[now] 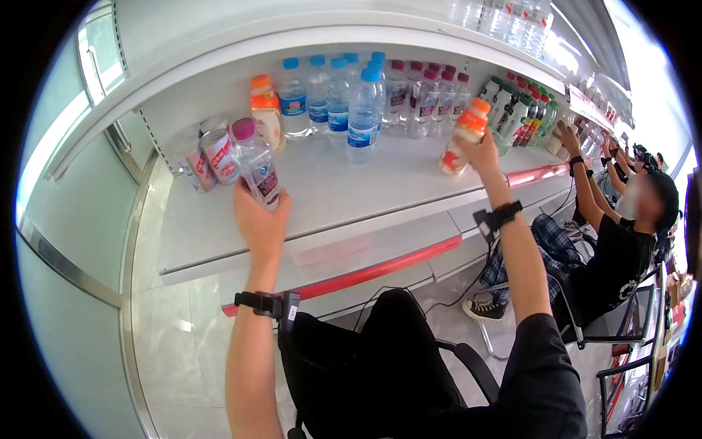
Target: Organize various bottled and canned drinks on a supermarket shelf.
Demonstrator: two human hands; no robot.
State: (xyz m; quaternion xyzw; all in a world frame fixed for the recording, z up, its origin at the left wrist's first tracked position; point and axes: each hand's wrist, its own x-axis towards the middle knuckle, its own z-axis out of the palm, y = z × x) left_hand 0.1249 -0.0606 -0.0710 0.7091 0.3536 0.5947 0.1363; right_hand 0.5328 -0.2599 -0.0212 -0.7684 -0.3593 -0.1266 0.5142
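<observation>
Head view: left of centre in the frame, your left hand is gripping a clear, pink-capped bottle, leaning; right of centre, your right hand is clasping a pale, orange-capped bottle, also tilting. Neither is standing free, while upper centre, blue-capped bottles and pink-capped ones are standing grouped on the shelf.

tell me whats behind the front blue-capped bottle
More blue caps and slivers of clear bottle show behind the front blue-capped bottle. It covers the lower parts there, so I can't tell exactly how many bottles stand behind it.
</observation>
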